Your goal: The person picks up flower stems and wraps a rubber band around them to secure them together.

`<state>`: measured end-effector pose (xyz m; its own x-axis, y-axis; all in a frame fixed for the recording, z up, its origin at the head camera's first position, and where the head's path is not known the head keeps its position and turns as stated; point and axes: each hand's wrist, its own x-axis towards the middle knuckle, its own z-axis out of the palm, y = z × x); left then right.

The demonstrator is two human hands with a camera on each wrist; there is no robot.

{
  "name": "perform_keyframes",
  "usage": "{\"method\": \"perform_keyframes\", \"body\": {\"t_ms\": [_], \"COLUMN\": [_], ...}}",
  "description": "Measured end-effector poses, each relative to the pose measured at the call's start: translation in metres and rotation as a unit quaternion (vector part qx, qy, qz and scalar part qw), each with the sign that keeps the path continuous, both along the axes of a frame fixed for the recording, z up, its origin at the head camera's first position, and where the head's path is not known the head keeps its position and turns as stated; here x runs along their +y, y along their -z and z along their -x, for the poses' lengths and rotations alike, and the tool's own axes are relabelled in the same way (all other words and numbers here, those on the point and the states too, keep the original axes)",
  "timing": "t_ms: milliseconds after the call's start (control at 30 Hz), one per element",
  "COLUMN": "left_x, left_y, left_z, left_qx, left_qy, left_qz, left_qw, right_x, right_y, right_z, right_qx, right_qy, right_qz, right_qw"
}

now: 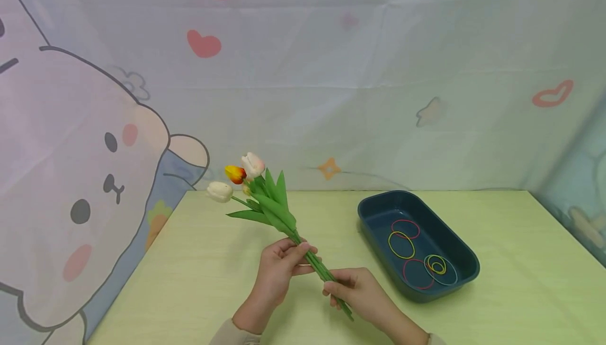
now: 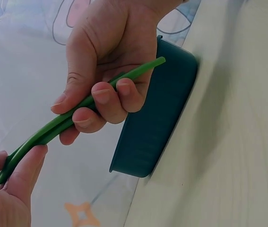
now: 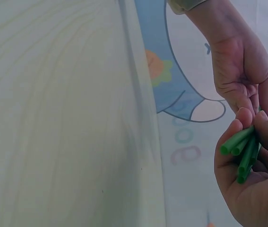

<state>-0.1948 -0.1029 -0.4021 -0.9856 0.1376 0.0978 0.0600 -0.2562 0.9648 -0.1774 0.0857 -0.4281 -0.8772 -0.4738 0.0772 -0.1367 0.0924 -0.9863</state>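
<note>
A bunch of artificial tulips [image 1: 273, 209] with white and orange-yellow heads and green leaves slants over the table, heads to the upper left. My left hand [image 1: 280, 267] pinches the stems just below the leaves, thumb on top. Lower down, my right hand [image 1: 356, 293] grips the same stems near their cut ends. Several green stem ends [image 3: 243, 150] poke out from the right hand in the right wrist view. In the left wrist view the right hand's fingers [image 2: 106, 100] curl round the stems, while part of the left hand [image 2: 11, 203] shows at the corner.
A dark blue tray [image 1: 379, 253] stands on the table right of the hands. Inside it lie several thin loops, among them a red loop [image 1: 405, 220], a yellow loop [image 1: 389, 245] and a pale blue one. Behind the pale green table [image 1: 189, 261] hangs a cartoon-printed cloth [image 1: 303, 98].
</note>
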Motion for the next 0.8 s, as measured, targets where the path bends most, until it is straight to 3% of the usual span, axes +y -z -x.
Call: {"method": "perform_keyframes", "body": {"t_ms": [433, 800], "left_x": [0.0049, 0.0068], "left_y": [0.0013, -0.0003], "left_z": [-0.0011, -0.0023], "left_qx": [0.008, 0.019], "left_qy": [-0.046, -0.037], "left_qz": [0.001, -0.011], "left_qw": [0.9989, 0.9991], "right_x": [0.0002, 0.0031], "right_y": [0.0003, -0.0047], "right_z": [-0.001, -0.0018], "right_qx": [-0.012, -0.001], "right_qy": [-0.008, -0.014], "right_qz": [-0.004, -0.018], "right_qw": [1.0, 1.0]}}
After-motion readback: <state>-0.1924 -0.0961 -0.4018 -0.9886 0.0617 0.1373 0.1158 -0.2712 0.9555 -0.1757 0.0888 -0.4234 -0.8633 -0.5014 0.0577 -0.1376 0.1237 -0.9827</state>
